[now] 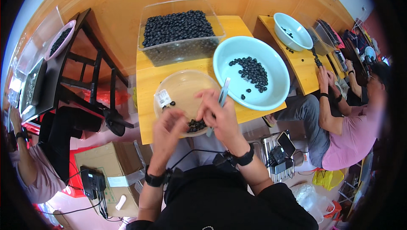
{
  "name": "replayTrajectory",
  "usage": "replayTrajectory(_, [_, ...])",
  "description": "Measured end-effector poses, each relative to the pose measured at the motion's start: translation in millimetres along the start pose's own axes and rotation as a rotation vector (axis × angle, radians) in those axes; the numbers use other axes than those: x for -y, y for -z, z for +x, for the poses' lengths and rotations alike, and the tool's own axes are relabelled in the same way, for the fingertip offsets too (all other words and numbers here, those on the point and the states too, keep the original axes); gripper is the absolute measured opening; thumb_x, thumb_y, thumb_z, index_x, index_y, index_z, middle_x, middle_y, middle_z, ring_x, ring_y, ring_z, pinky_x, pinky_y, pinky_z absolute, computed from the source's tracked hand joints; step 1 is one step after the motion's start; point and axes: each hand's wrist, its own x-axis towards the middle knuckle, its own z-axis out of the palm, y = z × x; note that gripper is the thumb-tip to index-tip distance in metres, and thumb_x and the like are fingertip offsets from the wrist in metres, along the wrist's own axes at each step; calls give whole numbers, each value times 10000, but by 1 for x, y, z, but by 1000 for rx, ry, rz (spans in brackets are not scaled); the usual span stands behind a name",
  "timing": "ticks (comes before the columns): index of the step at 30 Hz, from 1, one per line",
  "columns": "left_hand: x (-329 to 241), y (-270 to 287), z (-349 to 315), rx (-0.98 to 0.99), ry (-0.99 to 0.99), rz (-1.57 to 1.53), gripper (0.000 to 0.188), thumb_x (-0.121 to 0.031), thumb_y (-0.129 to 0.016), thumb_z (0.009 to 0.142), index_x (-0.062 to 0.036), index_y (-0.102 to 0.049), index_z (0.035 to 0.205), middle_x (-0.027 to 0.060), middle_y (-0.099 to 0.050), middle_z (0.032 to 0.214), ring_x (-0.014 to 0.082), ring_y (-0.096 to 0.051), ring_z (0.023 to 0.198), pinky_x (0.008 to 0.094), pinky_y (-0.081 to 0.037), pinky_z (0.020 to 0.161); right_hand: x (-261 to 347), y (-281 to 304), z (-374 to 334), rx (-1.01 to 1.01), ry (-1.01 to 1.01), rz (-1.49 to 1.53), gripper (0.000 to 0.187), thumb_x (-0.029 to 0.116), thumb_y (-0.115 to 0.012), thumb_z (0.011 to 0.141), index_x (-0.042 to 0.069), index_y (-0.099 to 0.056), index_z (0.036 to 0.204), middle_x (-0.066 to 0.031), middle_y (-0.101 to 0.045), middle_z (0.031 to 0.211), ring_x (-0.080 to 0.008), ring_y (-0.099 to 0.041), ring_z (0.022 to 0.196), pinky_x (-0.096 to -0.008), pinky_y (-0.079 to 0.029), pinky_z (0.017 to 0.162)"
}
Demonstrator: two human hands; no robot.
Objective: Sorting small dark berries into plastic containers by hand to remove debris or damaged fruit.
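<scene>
Grip of the right hand (222,117) is closed on a slim pale tool (224,92), which slants through the fingers, its upper end beside the blue basin (221,56); whether the left hand (168,130) pinches anything cannot be told, as its fingers are blurred. Just below and between the hands, a small group of dark round pieces (196,125) lies at the near side of the shallow tan dish (186,83) on the worktop (148,115); more lie in the blue basin and in the clear box (146,56) behind. With pieces this small, it seems best to take one at a time in a light pinch, keep the tool's ends clear of the opposite fingers, and work low over the dish so that anything dropped lands inside. Both forearms rise from the lower edge and converge, wrists well apart, hands close over the dish; the left fingers curl inward, while the right ones bend toward them.
</scene>
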Motion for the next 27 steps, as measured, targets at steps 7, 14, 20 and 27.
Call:
replayTrajectory(7, [30,-33,-30,558,178,-144,471,-124,-699,828,1,-492,1232,94,-565,1123,128,-582,949,275,-499,807,13,17,39,-60,93,171,222,245,-569,924,30,-591,977,-59,-581,594,-23,-275,365,-201,-178,364])
replayTrajectory(14, [45,-43,-36,447,146,-62,428,-119,-731,796,36,-546,1150,82,-614,1061,112,-593,918,270,-504,822,-15,20,47,-111,64,27,177,198,-609,902,22,-613,923,-55,-597,612,-27,-354,394,-203,-238,373])
replayTrajectory(20, [33,-48,-34,454,216,54,365,-149,-725,805,48,-583,1077,66,-635,941,97,-589,864,262,-506,754,-29,34,42,-157,792,-1096,98,29,-637,828,-14,-622,915,-114,-656,716,-194,-626,572,-292,-454,494])
replayTrajectory(27, [32,-42,-23,604,181,140,409,-120,-703,826,13,-553,1182,77,-638,976,101,-598,835,255,-502,726,-23,42,26,-133,563,-902,78,37,-634,844,-12,-648,903,-62,-635,683,-128,-597,570,-252,-435,500])
